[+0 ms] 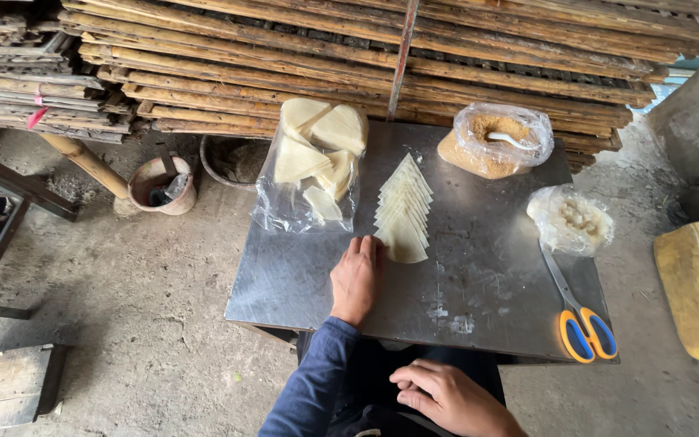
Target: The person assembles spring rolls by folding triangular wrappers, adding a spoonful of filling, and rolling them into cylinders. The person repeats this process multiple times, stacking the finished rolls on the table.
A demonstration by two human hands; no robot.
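Observation:
A fanned row of pale triangular wrapper sheets (pixel 404 208) lies on a small steel table (pixel 479 283). My left hand (pixel 356 277) rests flat on the table, fingers together, its fingertips touching the nearest sheet's left edge. My right hand (pixel 446 396) is below the table's near edge, over my lap, fingers loosely curled and holding nothing. A clear plastic bag (pixel 311 166) with more stacked triangular sheets lies at the table's far left.
A bag of brown crumbly filling with a white spoon (pixel 497 139) sits at the far right. A bag of whitish lumps (pixel 569 220) and blue-and-orange scissors (pixel 580 320) lie along the right edge. Stacked bamboo racks (pixel 366 48) stand behind; a clay pot (pixel 160 184) on the floor.

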